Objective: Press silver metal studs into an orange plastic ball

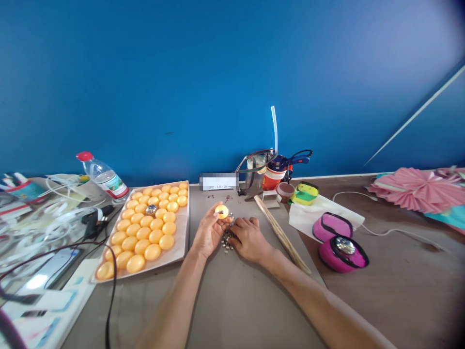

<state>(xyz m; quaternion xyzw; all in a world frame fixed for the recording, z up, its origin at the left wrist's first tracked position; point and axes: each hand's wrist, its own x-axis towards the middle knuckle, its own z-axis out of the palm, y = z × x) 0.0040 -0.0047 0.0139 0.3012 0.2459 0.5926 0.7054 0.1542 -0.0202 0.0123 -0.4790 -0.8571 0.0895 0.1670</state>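
My left hand (209,231) is closed around an orange ping-pong ball (222,212), held up between thumb and fingers. A few small dark or shiny bits show on the ball's face. Just to the right, my right hand (250,238) rests low over a small pile of shiny metal pieces (226,241). Its fingers are curled down at the pile's edge; whatever they pinch is hidden. To the left lies a shallow white tray (184,228) with rows of orange balls (144,232), one silvery faceted ball (151,210) among them.
A wooden stick (283,235) lies right of my hands. Magenta bands (343,254) and a yellow-green band (305,193) sit farther right, near white paper (308,218). Behind are a red cup (273,179) and a blurred display (219,182). A bottle (107,180) and cables crowd the left.
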